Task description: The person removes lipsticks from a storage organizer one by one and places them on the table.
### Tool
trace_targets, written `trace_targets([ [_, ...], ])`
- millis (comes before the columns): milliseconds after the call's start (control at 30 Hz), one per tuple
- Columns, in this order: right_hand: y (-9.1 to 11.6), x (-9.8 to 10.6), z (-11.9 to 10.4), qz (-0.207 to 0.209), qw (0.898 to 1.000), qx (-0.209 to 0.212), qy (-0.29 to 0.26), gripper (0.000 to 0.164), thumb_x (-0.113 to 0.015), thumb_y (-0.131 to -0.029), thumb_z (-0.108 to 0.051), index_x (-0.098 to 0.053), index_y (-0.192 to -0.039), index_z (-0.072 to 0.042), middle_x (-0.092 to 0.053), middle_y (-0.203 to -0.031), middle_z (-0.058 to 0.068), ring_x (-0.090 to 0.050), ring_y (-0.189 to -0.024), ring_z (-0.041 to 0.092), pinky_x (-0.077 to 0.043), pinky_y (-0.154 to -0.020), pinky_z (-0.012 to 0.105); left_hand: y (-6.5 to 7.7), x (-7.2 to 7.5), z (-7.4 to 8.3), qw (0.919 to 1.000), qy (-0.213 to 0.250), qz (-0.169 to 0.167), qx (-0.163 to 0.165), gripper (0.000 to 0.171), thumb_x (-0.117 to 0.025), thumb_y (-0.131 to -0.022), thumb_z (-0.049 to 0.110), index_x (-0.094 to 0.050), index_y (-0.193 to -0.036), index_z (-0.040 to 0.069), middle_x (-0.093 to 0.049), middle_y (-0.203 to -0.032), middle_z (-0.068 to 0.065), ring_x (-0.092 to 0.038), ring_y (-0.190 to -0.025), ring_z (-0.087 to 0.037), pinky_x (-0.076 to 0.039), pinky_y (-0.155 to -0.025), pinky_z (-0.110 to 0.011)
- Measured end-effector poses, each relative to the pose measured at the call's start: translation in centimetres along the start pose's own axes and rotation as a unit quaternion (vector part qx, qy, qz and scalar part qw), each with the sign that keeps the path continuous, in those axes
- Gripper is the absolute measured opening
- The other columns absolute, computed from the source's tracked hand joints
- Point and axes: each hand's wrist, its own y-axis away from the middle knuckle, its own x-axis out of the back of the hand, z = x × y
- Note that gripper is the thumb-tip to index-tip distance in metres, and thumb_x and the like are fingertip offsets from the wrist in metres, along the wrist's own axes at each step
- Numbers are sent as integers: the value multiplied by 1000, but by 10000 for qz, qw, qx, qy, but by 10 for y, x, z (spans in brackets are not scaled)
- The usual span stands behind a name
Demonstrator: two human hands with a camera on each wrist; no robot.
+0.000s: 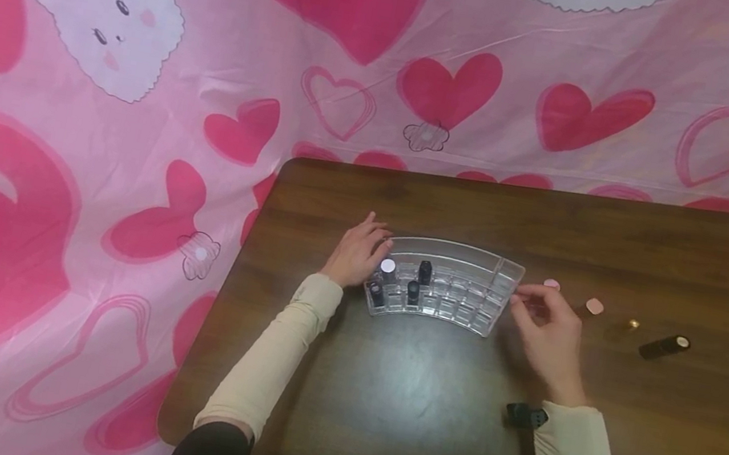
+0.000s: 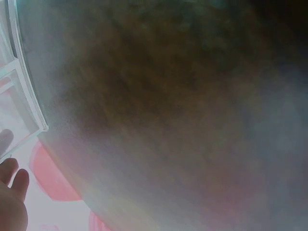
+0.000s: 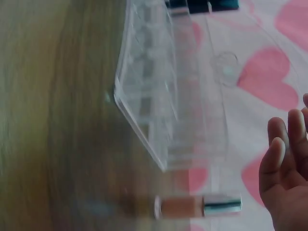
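A clear, curved, tiered organizer (image 1: 448, 252) with many small compartments stands on the table. My left hand (image 1: 358, 252) rests at its left end with the fingers extended. By its right end is my right hand (image 1: 547, 333), fingers loosely bent and holding nothing; whether they touch the rim, I cannot tell. In the organizer's left part stand a white-topped container (image 1: 388, 266) and small black containers (image 1: 425, 272), one of them in the front row (image 1: 413, 293). The left wrist view catches only the organizer's corner (image 2: 29, 106) and some fingertips.
Right of the organizer stand a pink-topped item (image 1: 551, 284), another pale pink-topped one (image 1: 594, 306) and a small gold-topped one (image 1: 634, 325). A black tube (image 1: 665, 347) lies farther right. Behind the brown table (image 1: 416, 432) hangs a pink heart-patterned cloth (image 1: 459, 24).
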Motion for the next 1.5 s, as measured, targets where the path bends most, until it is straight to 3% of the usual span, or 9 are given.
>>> trace_targets([
  [100, 0, -10, -2, -285, 9995, 105, -31, 18, -68, -86, -1, -66, -103, 3, -69, -94, 16, -51, -76, -10, -43, -71, 3, 0, 0, 0, 10000, -35, -14, 13, 52, -33, -100, 46, -59, -130, 12, -49, -146, -6, -20, -150, -23, -25, -120, -44],
  [267, -1, -23, -4, -722, 9973, 127, 3, 20, -70, -85, -4, -66, -104, 1, -67, -94, 13, -52, -77, -4, -45, -70, 6, 0, 1, 1, 9999, 14, -106, 122, 52, -34, -100, 46, -58, -131, 13, -47, -148, -5, -17, -151, -20, -23, -120, -44],
  [533, -6, -43, -10, -1265, 9917, 199, -70, 23, -70, -85, -4, -65, -107, 1, -67, -98, 16, -61, -85, 20, -47, -72, 10, 0, 3, 2, 9996, 66, -198, 188, 51, -35, -100, 46, -57, -132, 13, -45, -150, -5, -14, -151, -18, -21, -121, -43],
  [900, -16, -69, -20, -1911, 9809, 351, -83, 31, -69, -87, -9, -62, -115, 0, -65, -109, 17, -62, -97, 28, -54, -80, 43, -1, 3, 2, 9998, 53, -125, 126, 49, -36, -100, 44, -59, -130, 12, -48, -147, -6, -18, -150, -21, -23, -120, -44],
  [1067, -20, -77, -22, -1986, 9792, 410, -116, 33, -70, -86, -7, -61, -117, 0, -63, -108, 17, -61, -97, 29, -55, -80, 44, -2, 1, 2, 10000, -26, 40, -28, 49, -35, -100, 43, -61, -127, 12, -51, -144, -8, -23, -149, -24, -26, -119, -44],
  [1267, -25, -86, -24, -1893, 9808, 461, -37, 32, -71, -85, -9, -62, -115, 0, -62, -106, 16, -62, -94, 27, -55, -77, 41, -1, 2, 3, 10000, 24, -3, 82, 47, -37, -100, 43, -60, -128, 13, -50, -145, -7, -20, -150, -21, -24, -120, -43],
  [1500, -27, -91, -27, -2058, 9778, 389, 111, 36, -70, -86, -11, -60, -120, 0, -61, -108, 18, -62, -94, 29, -55, -78, 43, -1, 2, 4, 9999, 46, -62, 139, 48, -36, -100, 43, -60, -128, 13, -49, -146, -6, -19, -150, -21, -24, -120, -43],
])
